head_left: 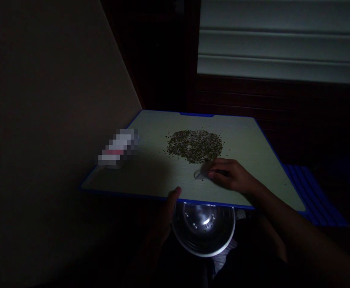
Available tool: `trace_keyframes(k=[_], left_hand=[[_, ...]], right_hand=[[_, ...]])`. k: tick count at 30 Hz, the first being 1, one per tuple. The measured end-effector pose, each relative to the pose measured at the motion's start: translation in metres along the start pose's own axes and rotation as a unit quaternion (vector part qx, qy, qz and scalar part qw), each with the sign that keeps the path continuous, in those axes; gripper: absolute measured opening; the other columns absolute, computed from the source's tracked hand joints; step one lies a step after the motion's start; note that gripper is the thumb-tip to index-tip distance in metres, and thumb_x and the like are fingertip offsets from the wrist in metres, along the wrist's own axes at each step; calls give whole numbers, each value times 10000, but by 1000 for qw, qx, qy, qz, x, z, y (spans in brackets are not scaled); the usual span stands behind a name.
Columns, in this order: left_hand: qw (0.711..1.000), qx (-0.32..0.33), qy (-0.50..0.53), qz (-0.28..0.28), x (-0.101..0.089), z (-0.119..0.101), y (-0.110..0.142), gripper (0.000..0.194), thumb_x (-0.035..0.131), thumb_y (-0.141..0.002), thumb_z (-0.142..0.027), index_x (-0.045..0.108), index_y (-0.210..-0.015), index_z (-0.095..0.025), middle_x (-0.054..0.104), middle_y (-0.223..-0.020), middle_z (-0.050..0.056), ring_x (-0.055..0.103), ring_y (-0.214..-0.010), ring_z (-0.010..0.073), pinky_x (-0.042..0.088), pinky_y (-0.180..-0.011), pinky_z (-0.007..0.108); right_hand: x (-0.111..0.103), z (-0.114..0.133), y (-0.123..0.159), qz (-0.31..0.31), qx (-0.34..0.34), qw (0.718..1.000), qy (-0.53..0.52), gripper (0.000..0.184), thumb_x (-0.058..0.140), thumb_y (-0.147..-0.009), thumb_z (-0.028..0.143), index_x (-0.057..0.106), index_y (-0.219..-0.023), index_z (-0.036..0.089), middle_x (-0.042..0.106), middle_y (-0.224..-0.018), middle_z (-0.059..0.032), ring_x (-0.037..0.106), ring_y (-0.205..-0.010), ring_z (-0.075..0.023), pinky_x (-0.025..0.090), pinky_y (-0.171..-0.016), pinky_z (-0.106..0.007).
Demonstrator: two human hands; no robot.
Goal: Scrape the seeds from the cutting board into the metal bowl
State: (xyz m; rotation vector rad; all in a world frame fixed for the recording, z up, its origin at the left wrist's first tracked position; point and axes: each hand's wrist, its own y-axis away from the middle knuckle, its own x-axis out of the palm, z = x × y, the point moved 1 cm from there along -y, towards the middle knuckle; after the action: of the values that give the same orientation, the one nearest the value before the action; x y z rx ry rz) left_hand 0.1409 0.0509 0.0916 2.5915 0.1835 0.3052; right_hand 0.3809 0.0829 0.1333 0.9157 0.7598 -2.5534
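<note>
- The room is dark, with pale slats (283, 42) between one and two o'clock from the seed pile.
- The dark seed pile (196, 145) lies spread on the blue-edged board (241, 132).
- At four, the right hand (233, 174) pinches a small pale piece (198, 175), perhaps a scoop.
- At seven, the left hand (169, 211) rests its thumb on the near edge; I can't tell how its other fingers stand.
- Six: metal bowl (211, 254), below that edge.
- Nine: blurred white package (117, 148).

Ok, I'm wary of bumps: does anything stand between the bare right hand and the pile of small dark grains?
Nothing visible does: the right hand is at the near-right edge of the pile.
</note>
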Motion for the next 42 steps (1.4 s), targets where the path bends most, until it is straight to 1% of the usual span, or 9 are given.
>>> trace_keyframes(k=[8, 14, 20, 22, 27, 30, 33, 37, 42], left_hand=[[998, 43, -14, -37, 3, -7, 5, 208, 780, -762, -377, 730, -914, -245, 782, -1032, 71, 676, -1143, 318, 470, -1050, 419], [999, 17, -22, -28, 4, -9, 7, 178, 748, -795, -409, 728, -832, -236, 782, -922, 74, 693, -1091, 323, 490, -1021, 412], [1000, 2, -3, -16, 3, 0, 0, 255, 762, -784, -408, 729, -929, -200, 780, -991, 78, 685, -1118, 317, 490, -1015, 406], [1000, 11, 2, -28, 2, 1, -2, 264, 777, -768, -421, 731, -920, -210, 780, -1001, 76, 670, -1151, 317, 474, -1036, 403], [1000, 3, -12, -26, 4, -7, 5, 204, 779, -766, -425, 734, -816, -232, 781, -929, 77, 694, -1080, 327, 495, -1008, 426], [999, 23, -16, -43, 4, -12, 10, 208, 803, -744, -399, 738, -851, -234, 783, -962, 64, 689, -1098, 314, 489, -1021, 409], [998, 30, -10, -50, 3, -11, 9, 261, 820, -726, -382, 740, -918, -224, 781, -987, 69, 672, -1139, 310, 476, -1036, 393], [999, -23, -16, -44, 2, -4, 3, 284, 791, -749, -424, 728, -898, -190, 773, -911, 84, 686, -1101, 318, 484, -1015, 395], [999, -1, -34, -43, 2, -8, 6, 189, 756, -788, -404, 727, -837, -224, 777, -935, 63, 683, -1097, 301, 483, -1012, 375]], right_hand=[[0, 6, -1, 40, -14, 999, -34, 175, 590, -999, 298, 731, -975, 196, 675, -894, -46, 627, -803, -155, 515, -725, -299], [0, 6, 1, 60, -11, 998, -32, 168, 628, -976, 317, 727, -916, 195, 679, -812, -24, 614, -724, -136, 493, -659, -277], [2, 5, 3, 72, -14, 995, -66, 146, 692, -928, 305, 736, -881, 174, 729, -813, -31, 661, -714, -122, 505, -643, -241], [3, 4, 5, 81, -10, 994, -76, 142, 704, -918, 304, 744, -886, 171, 732, -781, -23, 656, -671, -111, 495, -615, -227], [5, 4, 8, 111, 2, 990, -85, 135, 742, -880, 305, 739, -858, 172, 703, -699, 6, 624, -600, -96, 465, -569, -205], [4, 4, 8, 117, 5, 990, -82, 142, 748, -870, 312, 728, -825, 179, 670, -653, 23, 581, -551, -86, 430, -528, -202], [4, 5, 8, 121, 7, 989, -86, 142, 749, -865, 314, 723, -817, 183, 674, -664, 20, 591, -566, -92, 435, -538, -212], [4, 5, 7, 120, 12, 989, -89, 149, 749, -862, 318, 719, -808, 183, 676, -661, 19, 599, -568, -96, 436, -536, -221], [3, 7, 8, 132, 20, 987, -91, 152, 742, -866, 326, 719, -799, 192, 676, -661, 17, 599, -571, -100, 437, -537, -230]])
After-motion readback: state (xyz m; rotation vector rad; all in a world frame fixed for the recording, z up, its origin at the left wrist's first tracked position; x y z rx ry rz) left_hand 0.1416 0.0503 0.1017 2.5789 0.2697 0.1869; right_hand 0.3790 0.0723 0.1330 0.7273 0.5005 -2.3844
